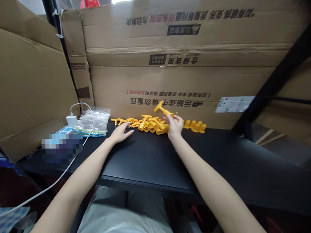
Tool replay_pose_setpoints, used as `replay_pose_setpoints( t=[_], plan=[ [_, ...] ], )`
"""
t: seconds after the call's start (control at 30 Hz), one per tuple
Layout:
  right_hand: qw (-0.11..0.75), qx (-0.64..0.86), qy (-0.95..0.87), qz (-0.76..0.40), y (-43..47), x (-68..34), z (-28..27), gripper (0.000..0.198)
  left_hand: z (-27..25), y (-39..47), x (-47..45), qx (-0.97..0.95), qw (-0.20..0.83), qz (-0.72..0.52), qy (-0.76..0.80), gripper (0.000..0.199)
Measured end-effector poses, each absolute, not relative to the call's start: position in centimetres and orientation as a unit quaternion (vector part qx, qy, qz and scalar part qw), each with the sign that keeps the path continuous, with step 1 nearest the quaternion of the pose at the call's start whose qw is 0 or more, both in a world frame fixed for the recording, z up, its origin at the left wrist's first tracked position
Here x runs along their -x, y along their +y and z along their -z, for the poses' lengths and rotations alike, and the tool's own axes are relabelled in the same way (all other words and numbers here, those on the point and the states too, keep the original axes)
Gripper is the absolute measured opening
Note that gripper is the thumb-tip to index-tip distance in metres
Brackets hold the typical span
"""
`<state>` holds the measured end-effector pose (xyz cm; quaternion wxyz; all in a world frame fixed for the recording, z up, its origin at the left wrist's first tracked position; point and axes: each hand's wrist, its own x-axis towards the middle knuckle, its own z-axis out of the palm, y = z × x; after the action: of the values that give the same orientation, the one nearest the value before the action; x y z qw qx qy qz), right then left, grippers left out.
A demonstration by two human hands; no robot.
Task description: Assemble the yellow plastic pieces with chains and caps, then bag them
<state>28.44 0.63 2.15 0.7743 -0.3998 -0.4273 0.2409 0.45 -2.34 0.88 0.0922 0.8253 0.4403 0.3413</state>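
Note:
My right hand (175,127) is closed around the flared lower end of a yellow T-handled piece (160,107). Its crossbar points up and to the left, raised above a pile of similar yellow pieces (152,125) along the back of the black tabletop. Several pieces in the pile show hollow, cone-shaped ends facing me. My left hand (121,132) rests at the pile's left side, thumb apart from the fingers, beside loose yellow T-handles (121,121); its fingertips partly cover some of them, and I see nothing held in it.
Yellow cup-shaped pieces (194,125) stand right of my right hand. At the left are a clear plastic bag (96,121), a white charger (72,121) with its cable (70,165), and a blurred-out item (62,148). Cardboard (150,77) walls the back; the black tabletop (145,158) ends near my lap.

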Motion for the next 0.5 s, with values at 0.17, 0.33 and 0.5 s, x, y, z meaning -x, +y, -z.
replay_pose_setpoints(
  t=[0.17,0.33,0.5],
  plan=[
    [0.682,0.515,-0.520,0.001,0.2,-30.3,-1.0,0.040,-0.7,-2.1,-0.4,-0.845,0.077,-0.318,0.424,0.038],
    [0.520,0.581,-0.626,0.036,0.0,-31.5,-0.1,0.033,-0.6,-2.0,-0.4,-0.848,0.078,-0.312,0.421,0.032],
    [0.486,0.602,-0.634,-0.001,0.7,-31.8,0.3,0.030,-0.5,-1.9,-0.4,-0.851,0.081,-0.306,0.419,0.029]
  ],
)
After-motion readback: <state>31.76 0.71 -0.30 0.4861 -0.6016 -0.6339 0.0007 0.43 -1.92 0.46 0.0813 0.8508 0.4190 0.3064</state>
